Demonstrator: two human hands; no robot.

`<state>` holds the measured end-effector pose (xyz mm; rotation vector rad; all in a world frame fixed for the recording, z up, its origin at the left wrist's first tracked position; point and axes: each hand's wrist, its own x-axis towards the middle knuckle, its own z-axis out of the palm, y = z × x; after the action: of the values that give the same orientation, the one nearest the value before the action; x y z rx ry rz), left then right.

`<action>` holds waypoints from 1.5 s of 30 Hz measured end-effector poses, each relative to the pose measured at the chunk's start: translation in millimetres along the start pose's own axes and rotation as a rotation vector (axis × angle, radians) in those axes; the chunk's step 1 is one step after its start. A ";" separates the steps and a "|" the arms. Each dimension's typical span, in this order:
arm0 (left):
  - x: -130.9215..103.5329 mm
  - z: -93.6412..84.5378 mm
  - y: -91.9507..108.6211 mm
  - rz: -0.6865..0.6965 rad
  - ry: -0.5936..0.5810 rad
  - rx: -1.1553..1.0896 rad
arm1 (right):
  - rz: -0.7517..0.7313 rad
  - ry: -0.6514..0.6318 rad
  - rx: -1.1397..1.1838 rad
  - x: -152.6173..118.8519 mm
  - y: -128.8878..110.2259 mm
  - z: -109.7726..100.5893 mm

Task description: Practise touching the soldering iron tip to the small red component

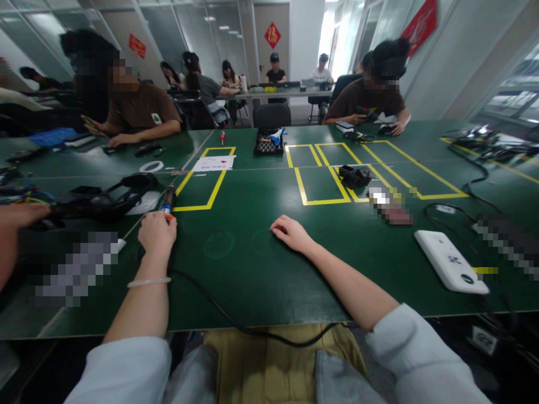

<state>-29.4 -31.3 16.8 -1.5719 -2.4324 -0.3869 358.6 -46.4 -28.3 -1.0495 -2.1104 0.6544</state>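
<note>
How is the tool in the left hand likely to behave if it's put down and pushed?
The tool in the left hand looks straight and solid, so it's probably stiff. Its narrow, seemingly rounded body may roll if nudged sideways. The table has a glossy sheen, so the tool might slide too.

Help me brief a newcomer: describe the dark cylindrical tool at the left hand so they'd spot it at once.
On the dark green tabletop, find the person's left hand, its wrist in a pale thin bracelet. The dark cylindrical tool juts from it, away from the person, beside a yellow-tape outline. Its blue band sets it apart from the bulky black curved gear to its left.
</note>
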 end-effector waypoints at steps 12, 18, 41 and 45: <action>-68.9 -1.0 145.0 0.592 -0.642 -0.951 | -0.023 0.017 0.055 -0.3 1.0 0.6; -90.7 4.4 170.6 0.568 -0.859 -1.151 | -0.028 0.007 0.072 -0.1 1.7 1.8; -105.4 -9.1 164.6 0.818 -0.490 -0.906 | 0.120 -0.031 0.316 4.0 2.1 0.7; -105.5 -9.1 163.1 0.794 -0.497 -0.901 | 0.108 0.009 0.449 2.5 3.3 4.6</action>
<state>162.6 -60.5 7.8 -3.1212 -1.6660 -1.1111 355.7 -43.1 -32.6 -0.9095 -1.7872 1.1115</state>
